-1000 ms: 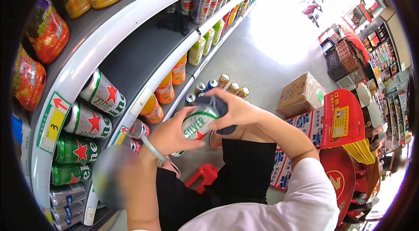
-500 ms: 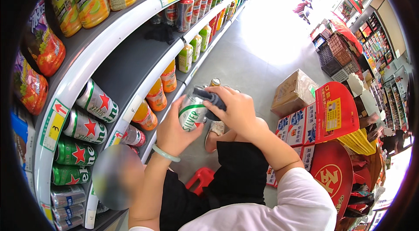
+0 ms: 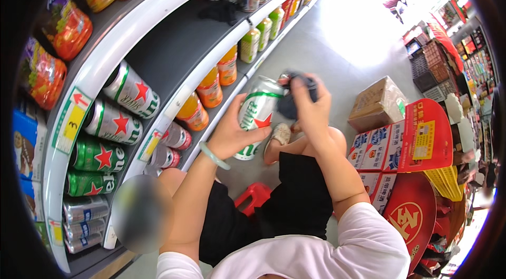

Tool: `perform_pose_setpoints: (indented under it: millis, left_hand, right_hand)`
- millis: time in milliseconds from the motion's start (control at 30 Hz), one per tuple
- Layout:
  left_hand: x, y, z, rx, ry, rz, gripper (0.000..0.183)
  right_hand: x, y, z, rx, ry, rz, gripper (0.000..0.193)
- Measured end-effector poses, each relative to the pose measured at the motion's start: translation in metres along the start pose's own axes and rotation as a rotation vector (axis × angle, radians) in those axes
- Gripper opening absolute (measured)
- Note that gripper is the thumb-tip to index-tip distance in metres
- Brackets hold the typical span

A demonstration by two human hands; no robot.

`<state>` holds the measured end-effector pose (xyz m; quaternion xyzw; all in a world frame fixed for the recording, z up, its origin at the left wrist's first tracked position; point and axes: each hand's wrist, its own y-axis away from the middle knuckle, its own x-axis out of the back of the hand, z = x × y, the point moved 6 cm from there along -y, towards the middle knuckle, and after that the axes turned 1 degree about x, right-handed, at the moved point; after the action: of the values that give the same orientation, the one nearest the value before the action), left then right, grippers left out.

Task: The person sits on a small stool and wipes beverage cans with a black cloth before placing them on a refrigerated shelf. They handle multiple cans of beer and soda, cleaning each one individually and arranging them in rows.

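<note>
My left hand (image 3: 229, 134), with a pale bangle (image 3: 214, 156) at the wrist, is wrapped round a silver and green drink can (image 3: 255, 113) with a red star. The can stands nearly upright, its top leaning a little right. In my right hand (image 3: 314, 108) is a bunched dark cloth (image 3: 296, 101), close to the can's upper right side; I cannot tell whether it touches. On the shelf to the left, silver cans (image 3: 132, 90) like this one lie on their sides above green cans (image 3: 95, 155). Another dark cloth (image 3: 219, 13) lies farther along that shelf.
Orange drink bottles (image 3: 210, 89) line a lower shelf beside my left hand. A red plastic stool (image 3: 254, 194) is low by my legs. On the right stand a cardboard box (image 3: 375, 104), drink cartons (image 3: 370, 147) and a red display board (image 3: 429, 131).
Both hands have shifted right with the can and cloth. The can has turned, showing its red star. The cloth has moved from over the can's top to its right side.
</note>
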<state>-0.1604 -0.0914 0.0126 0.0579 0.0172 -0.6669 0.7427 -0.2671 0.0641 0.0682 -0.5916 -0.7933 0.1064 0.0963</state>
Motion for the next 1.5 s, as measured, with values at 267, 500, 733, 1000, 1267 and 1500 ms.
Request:
perform_pose_setpoints:
  millis: [267, 500, 733, 1000, 1267, 1500]
  left_hand:
    - [0.002, -0.008, -0.021, -0.014, 0.430, 0.058, 0.074]
    - [0.027, 0.005, 0.031, -0.522, -0.513, 0.490, 0.077]
    - [0.069, 0.013, 0.041, -0.556, -0.724, 0.558, 0.075]
    - [0.096, 0.017, 0.050, -0.780, -0.845, 0.741, 0.079]
    - [0.018, 0.017, 0.039, -1.017, -0.956, 0.487, 0.052]
    - [0.003, -0.005, 0.016, -0.759, -1.141, 0.311, 0.021]
  right_hand:
    - [-0.010, 0.007, 0.041, -0.364, -0.219, -0.262, 0.032]
    - [-0.051, -0.015, 0.003, 0.000, 0.357, -0.495, 0.099]
    - [-0.112, -0.044, -0.005, -0.147, -0.060, -0.865, 0.078]
    - [-0.155, -0.063, -0.016, -0.171, -0.058, -0.910, 0.057]
    - [-0.217, -0.141, -0.008, -0.103, -0.160, -0.827, 0.053]
    - [-0.293, -0.144, -0.034, 0.299, 0.393, -0.880, 0.065]
